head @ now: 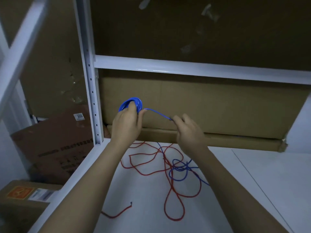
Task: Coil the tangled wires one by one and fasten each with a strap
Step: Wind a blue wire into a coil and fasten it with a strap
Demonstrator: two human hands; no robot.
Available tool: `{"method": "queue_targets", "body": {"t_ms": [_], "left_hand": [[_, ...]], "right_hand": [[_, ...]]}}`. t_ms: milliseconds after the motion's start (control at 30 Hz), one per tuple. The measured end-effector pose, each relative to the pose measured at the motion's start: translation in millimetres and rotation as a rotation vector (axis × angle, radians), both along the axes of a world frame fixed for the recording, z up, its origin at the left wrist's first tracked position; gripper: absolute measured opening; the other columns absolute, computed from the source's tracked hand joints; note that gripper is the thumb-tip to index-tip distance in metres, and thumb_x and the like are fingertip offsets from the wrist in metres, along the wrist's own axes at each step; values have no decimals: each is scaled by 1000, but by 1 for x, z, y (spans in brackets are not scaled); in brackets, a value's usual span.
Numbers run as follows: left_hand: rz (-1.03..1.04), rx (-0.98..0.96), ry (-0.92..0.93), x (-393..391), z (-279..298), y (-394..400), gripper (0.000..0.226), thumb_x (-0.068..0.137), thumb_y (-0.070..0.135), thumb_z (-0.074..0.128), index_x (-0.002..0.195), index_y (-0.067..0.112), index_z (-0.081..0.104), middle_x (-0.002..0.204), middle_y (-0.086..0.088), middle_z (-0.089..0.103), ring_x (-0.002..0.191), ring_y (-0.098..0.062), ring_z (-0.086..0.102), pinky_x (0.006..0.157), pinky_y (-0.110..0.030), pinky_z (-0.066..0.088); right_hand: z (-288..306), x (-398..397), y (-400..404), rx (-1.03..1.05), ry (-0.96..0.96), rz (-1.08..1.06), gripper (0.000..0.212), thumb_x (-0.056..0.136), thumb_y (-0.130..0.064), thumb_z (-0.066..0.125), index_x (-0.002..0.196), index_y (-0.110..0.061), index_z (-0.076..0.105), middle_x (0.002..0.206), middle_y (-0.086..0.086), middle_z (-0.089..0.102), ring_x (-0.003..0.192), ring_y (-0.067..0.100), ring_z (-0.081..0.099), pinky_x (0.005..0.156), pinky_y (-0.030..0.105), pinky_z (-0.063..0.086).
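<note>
**Blue wire coil held above a white shelf, free end drawn out to the right**

The left hand point(127, 125) is raised above the shelf, its fingers curled through and around a compact blue coil point(131, 104), with the thumb set against the coil's right edge. From that edge a single blue strand point(158, 113) is led down and to the right to the right hand point(188, 132), where its dark tip is pinched between thumb and fingertips; the remaining fingers of this hand are folded toward the palm. The strand is seen in a slight arc between the two hands, clear of the shelf.

Below the forearms, a white shelf surface point(252, 190) is shown. On it a loose red wire point(170, 179) is spread in several wide loops, one end lying apart near the left forearm. A second blue wire point(180, 169) is tangled with the red one near the middle of the shelf, the two crossing repeatedly; which lies on top at each crossing cannot be told.

Behind the hands, flat cardboard boxes point(210, 105) are stacked at the back of the shelf, under a white horizontal beam point(185, 66). A perforated white upright point(91, 91) is seen at the left, with further cardboard cartons point(55, 148) beyond it at a lower level.
</note>
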State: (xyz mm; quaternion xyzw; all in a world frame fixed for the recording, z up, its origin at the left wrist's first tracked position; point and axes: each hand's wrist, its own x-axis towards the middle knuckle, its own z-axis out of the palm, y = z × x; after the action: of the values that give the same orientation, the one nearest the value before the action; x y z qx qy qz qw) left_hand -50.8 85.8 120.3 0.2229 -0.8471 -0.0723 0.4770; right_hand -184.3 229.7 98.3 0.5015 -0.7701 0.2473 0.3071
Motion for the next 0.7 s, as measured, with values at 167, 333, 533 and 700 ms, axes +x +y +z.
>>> {"method": "queue_targets", "body": {"t_ms": [167,333,533,700], "left_hand": [[-10,33,64,-12,27,4,23,100,34,42,89,14,42,60,7,40,49,-10,41,44,-26,32],[-152,185,139,-14,37,8,29,100,33,42,80,12,45,61,1,44,51,-15,43,48,-29,30],[-397,369,-42,-3,34,18,33,102,26,37,85,6,55,64,-3,55,58,-13,49,63,-31,40],[-790,709,175,8,28,34,37,105,18,28,77,9,49,51,-1,45,49,-14,42,57,-23,41]], "right_hand": [[65,-17,-19,-91,-433,41,30,94,-1,39,103,-21,59,103,0,46,103,19,46,89,33,38],[108,3,-25,-443,-996,666,34,99,1,32,85,-16,57,60,-13,48,48,0,31,47,14,26],[121,8,-31,-412,-709,752,29,96,9,35,94,-3,62,62,-2,41,49,-1,38,52,9,31],[81,-20,-55,-370,-609,462,13,97,-10,48,94,-19,57,65,-11,52,59,-2,48,64,18,38]]}}
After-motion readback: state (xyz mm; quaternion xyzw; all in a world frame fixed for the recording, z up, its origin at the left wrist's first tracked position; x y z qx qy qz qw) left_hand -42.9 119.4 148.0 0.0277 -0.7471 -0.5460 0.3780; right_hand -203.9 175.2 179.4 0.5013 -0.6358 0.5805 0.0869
